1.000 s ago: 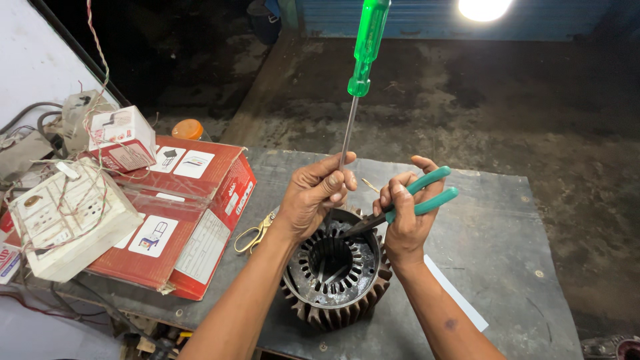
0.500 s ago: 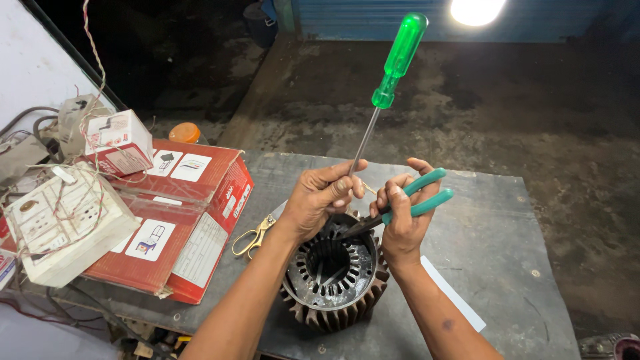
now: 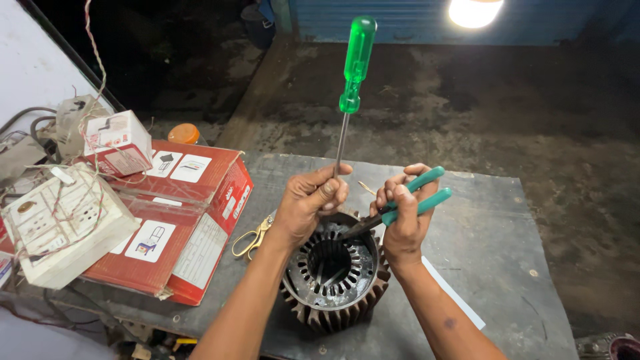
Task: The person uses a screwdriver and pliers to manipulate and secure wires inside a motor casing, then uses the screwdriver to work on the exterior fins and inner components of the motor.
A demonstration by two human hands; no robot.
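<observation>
- Head view: your left hand [image 3: 308, 203] is clamped around the thin steel shaft of the long screwdriver with the translucent green handle [image 3: 355, 63], gripping low on the shaft, with the handle standing well above your fist and leaning slightly to the right.
- Your right hand [image 3: 403, 217] is closed around the teal-handled pliers [image 3: 407, 200]; their dark nose points down and left into the top of the round, ribbed, dark metal motor stator [image 3: 333, 273]. I cannot tell whether the nose is biting on anything.
- The stator sits on the grey metal tabletop [image 3: 507, 267], directly under both hands, its slotted bore facing up.
- Judging by its look, the stator is a heavy, rigid iron body; it should stay put on its own weight. If you must move it, take it by the outer fins with a full grip, as the slot edges inside look sharp.
- The screwdriver is light and stiff; the bare shaft may be slippery, the handle gives surer purchase.
- Just left of the stator lie small brass-coloured scissors [image 3: 252, 237], touching the red and white cardboard box [image 3: 193, 227]; a white switchboard wrapped in wire [image 3: 63, 223] rests on that box.
</observation>
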